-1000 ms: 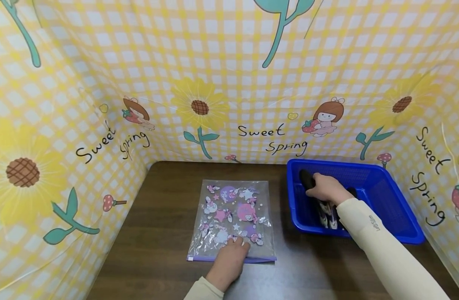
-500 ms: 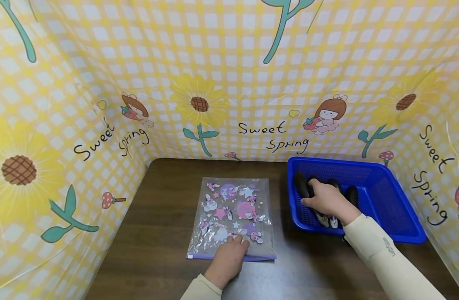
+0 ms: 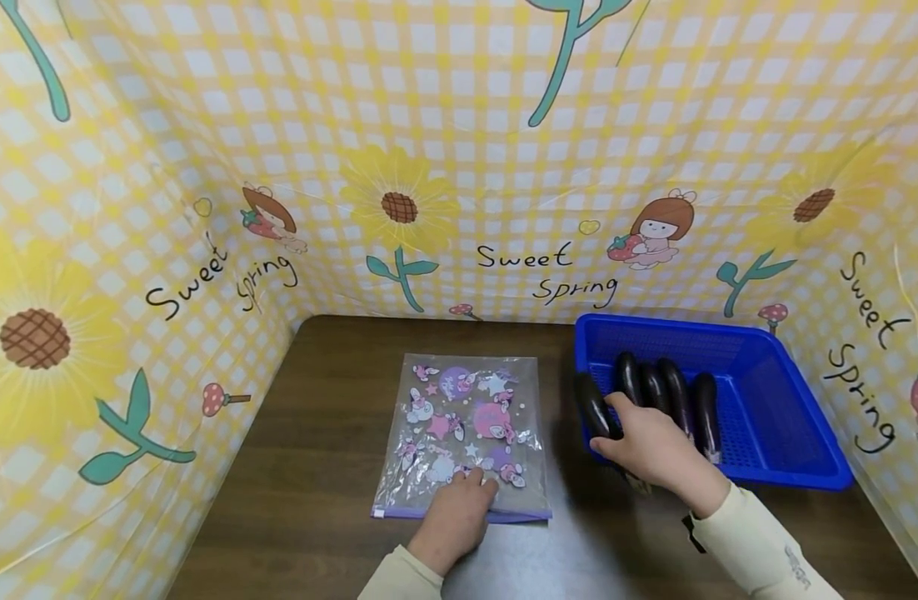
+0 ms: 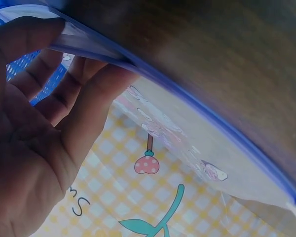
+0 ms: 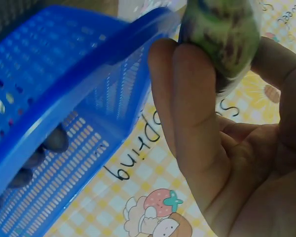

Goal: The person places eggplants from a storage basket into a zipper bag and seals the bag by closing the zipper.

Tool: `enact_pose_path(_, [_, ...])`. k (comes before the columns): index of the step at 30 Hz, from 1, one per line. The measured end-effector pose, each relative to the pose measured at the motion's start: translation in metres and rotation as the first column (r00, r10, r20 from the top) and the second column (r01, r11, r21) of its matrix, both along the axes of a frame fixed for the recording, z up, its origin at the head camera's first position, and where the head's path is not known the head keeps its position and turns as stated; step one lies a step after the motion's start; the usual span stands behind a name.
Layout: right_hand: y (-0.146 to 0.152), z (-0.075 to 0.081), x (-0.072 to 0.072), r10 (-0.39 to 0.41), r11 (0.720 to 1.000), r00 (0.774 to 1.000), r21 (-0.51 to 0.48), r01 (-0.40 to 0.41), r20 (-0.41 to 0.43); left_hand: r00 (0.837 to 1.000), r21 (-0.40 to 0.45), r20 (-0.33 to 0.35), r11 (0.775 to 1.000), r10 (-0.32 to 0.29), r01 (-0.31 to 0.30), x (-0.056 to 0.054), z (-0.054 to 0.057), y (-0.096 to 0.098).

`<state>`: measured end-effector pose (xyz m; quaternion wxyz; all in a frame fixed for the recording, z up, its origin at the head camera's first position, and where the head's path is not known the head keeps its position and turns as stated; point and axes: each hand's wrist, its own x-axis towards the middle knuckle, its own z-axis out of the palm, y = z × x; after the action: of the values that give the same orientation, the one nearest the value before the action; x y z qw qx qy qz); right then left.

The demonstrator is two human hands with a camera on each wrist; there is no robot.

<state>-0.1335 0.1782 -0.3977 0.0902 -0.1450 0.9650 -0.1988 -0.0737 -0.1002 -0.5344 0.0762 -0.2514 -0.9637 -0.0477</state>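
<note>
My right hand (image 3: 650,442) grips a dark purple eggplant (image 3: 596,407) near its stem end, over the left rim of the blue basket (image 3: 796,400). Its green calyx (image 5: 227,37) shows between thumb and fingers in the right wrist view. Several more eggplants (image 3: 676,392) lie side by side inside the basket. A clear zip bag (image 3: 429,450) with pink and purple cartoon prints lies flat, its purple zip edge towards me. My left hand (image 3: 456,517) holds that edge; in the left wrist view, thumb (image 4: 96,106) and fingers are at the slightly parted mouth.
The brown wooden table (image 3: 316,433) carries the bag in the middle and the basket at the right. A yellow checked cloth (image 3: 459,192) with sunflowers stands around the back and both sides. A white zip slider (image 3: 379,513) sits at the bag's left corner.
My right hand has drawn one eggplant up and towards me, over the basket's left rim. The remaining eggplants have come into clear view. The left hand stays on the bag's edge.
</note>
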Motion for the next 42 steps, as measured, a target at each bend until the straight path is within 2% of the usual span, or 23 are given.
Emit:
enact_pose_path(7, [-0.007, -0.010, 0.022, -0.025, 0.999, 0.999, -0.031, 0.024, -0.032, 1.000, 0.003, 0.026, 1.000, -0.005, 0.005, -0.001, 0.000, -0.003])
enact_pose_path(15, [-0.015, -0.037, 0.050, -0.067, 0.995, 0.997, -0.079, 0.063, -0.041, 0.999, 0.007, 0.038, 1.000, -0.019, 0.019, 0.000, 0.002, -0.003])
enact_pose_path(21, [-0.026, -0.053, 0.065, -0.106, 0.991, 0.989, -0.096, 0.096, -0.106, 0.998, -0.004, 0.057, 1.000, -0.016, 0.016, 0.000, 0.001, -0.005])
enact_pose_path(26, [-0.037, -0.066, 0.081, -0.073, 0.989, 0.989, -0.135, 0.055, -0.131, 1.000, 0.023, 0.019, 0.999, -0.025, 0.025, -0.001, -0.003, -0.006])
enact_pose_path(31, [-0.052, -0.079, 0.097, 0.061, 0.990, 0.998, -0.129, -0.065, -0.035, 1.000, 0.040, -0.017, 0.999, -0.015, 0.016, -0.001, -0.004, -0.006])
enact_pose_path(35, [-0.066, -0.087, 0.101, 0.173, 0.979, 0.977, -0.132, -0.157, 0.122, 1.000, 0.033, -0.007, 0.999, 0.007, -0.006, -0.002, -0.004, -0.005])
enact_pose_path(39, [-0.074, -0.092, 0.100, 0.195, 0.978, 0.954, -0.113, -0.173, 0.229, 1.000, 0.011, 0.001, 1.000, 0.002, -0.002, -0.003, -0.003, -0.004])
enact_pose_path(42, [-0.075, -0.094, 0.101, 0.186, 0.980, 0.952, -0.114, -0.162, 0.242, 1.000, 0.002, -0.006, 1.000, -0.004, 0.004, -0.003, -0.001, -0.004])
